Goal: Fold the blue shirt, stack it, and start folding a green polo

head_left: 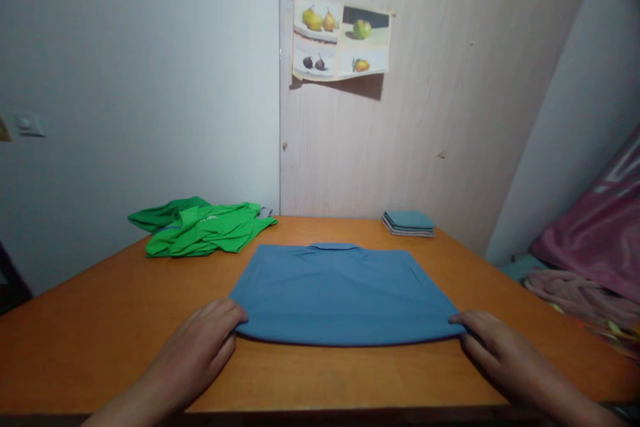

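A blue collared shirt lies folded into a broad shape on the orange-brown table, its collar at the far edge. My left hand grips the near left corner of the shirt, thumb beneath and fingers on top. At the near right corner, my right hand pinches the fabric in the same way. Between the two hands the near edge of the shirt is drawn fairly straight, bowing slightly toward me. Faint creases cross its upper part.
Crumpled green clothes lie at the table's back left. A small folded stack of blue and checked cloth sits at the back right. Behind rises a wall with a fruit picture. Pink fabric is piled beyond the right side.
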A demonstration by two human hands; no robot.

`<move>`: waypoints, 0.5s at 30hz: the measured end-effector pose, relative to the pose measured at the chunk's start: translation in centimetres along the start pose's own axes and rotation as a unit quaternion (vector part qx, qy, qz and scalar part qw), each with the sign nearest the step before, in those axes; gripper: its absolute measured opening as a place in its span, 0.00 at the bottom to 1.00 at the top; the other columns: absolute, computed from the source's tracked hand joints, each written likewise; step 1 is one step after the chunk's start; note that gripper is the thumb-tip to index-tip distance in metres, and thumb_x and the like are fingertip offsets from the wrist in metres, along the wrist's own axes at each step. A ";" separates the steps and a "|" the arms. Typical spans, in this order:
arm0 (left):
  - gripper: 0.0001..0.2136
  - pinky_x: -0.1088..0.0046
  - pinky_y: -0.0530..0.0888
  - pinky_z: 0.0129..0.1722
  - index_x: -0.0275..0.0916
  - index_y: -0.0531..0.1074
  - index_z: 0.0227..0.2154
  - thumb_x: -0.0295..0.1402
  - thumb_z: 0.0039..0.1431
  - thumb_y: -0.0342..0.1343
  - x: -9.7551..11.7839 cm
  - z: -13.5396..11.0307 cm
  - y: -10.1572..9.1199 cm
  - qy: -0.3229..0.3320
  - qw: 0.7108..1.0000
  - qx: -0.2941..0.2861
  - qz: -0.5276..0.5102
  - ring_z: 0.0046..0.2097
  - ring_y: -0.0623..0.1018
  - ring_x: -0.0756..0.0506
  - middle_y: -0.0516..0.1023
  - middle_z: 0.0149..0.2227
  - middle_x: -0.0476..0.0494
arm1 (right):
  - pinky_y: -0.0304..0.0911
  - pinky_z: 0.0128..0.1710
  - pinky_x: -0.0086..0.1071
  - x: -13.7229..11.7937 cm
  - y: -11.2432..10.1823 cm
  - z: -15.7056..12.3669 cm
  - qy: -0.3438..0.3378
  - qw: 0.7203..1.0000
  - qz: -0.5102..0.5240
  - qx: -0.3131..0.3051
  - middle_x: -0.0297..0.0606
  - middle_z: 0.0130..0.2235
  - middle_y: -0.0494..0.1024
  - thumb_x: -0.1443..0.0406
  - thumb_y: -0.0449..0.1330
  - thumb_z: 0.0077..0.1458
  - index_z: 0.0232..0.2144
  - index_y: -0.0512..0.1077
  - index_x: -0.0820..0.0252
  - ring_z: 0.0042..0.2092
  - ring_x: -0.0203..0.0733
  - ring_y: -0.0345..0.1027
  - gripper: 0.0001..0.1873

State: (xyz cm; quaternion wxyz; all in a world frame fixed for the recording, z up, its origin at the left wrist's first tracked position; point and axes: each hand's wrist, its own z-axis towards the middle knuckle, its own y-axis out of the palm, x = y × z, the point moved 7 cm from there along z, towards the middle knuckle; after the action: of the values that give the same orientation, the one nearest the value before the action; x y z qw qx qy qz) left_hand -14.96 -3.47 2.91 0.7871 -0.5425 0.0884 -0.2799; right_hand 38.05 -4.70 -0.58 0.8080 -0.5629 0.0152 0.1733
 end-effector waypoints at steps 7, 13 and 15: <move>0.09 0.70 0.72 0.43 0.44 0.73 0.38 0.38 0.64 0.49 -2.7 1.8 -0.4 -0.095 0.974 -0.017 -0.203 0.41 0.76 0.43 0.77 0.37 0.47 | 0.69 0.37 0.35 1.3 0.5 2.6 0.111 0.956 0.267 -0.046 0.39 0.33 0.79 0.52 0.58 0.55 0.33 0.76 0.55 0.36 0.47 0.73 0.15; 0.11 0.73 0.71 0.31 0.41 0.71 0.34 0.44 0.59 0.58 -5.3 5.6 0.0 -0.184 0.863 0.011 -0.471 0.32 0.75 0.46 0.76 0.31 0.48 | 0.64 0.27 0.33 2.3 0.4 7.0 0.208 0.872 0.443 0.010 0.37 0.26 0.75 0.48 0.65 0.46 0.26 0.73 0.56 0.28 0.42 0.69 0.18; 0.13 0.73 0.70 0.29 0.41 0.71 0.37 0.44 0.55 0.62 -6.3 7.0 0.6 -0.217 0.820 0.025 -0.528 0.30 0.75 0.47 0.76 0.31 0.49 | 0.65 0.27 0.33 2.6 0.6 8.6 0.219 0.859 0.462 0.012 0.38 0.26 0.76 0.49 0.66 0.45 0.26 0.73 0.56 0.29 0.43 0.70 0.18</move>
State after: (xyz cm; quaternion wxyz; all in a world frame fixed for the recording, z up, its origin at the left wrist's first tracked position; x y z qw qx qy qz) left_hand -16.91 5.67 4.12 0.5307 -0.5329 -0.3922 -0.5297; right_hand 38.86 4.00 1.43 0.6174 -0.5050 0.4520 0.3993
